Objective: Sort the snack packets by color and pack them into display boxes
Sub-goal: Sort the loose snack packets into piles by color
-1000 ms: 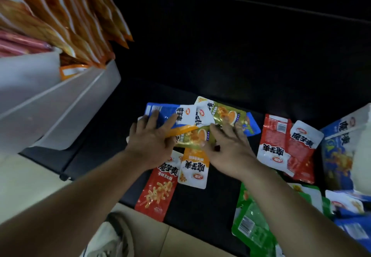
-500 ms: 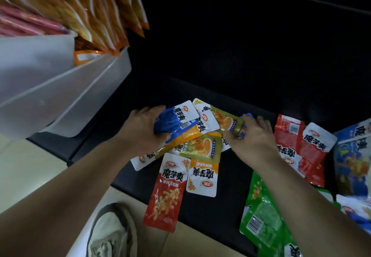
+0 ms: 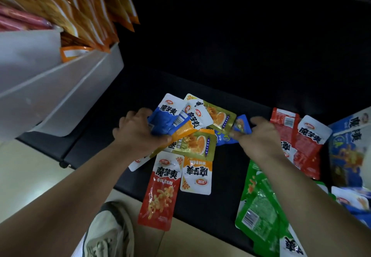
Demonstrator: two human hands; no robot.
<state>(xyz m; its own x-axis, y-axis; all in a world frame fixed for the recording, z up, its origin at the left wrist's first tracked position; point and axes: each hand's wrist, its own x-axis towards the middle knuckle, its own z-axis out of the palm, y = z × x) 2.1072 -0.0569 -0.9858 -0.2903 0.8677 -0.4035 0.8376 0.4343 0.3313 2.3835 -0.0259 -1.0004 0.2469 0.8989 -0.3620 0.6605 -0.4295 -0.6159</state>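
Note:
Snack packets lie mixed on a black surface [image 3: 210, 206]. My left hand [image 3: 138, 134] grips a blue packet [image 3: 166, 116] at the left of the pile. My right hand [image 3: 259, 138] pinches a second blue packet [image 3: 242, 125] at the pile's right side. Between the hands lie olive-gold packets [image 3: 218, 114], an orange packet [image 3: 197, 174] and a long red packet [image 3: 162, 192]. Red packets [image 3: 307, 142] lie to the right of my right hand, and green packets [image 3: 259, 206] lie under my right forearm.
A white display box [image 3: 66, 88] at the upper left holds upright orange packets [image 3: 84, 7] and pink ones [image 3: 22, 18]. A blue printed display box [image 3: 351, 148] stands at the far right. My shoe [image 3: 108, 232] rests on the pale floor below the black surface's edge.
Both hands moved apart from the middle of the pile. My left hand closed round the blue packet and lifted its end; my right hand took hold of the other blue packet.

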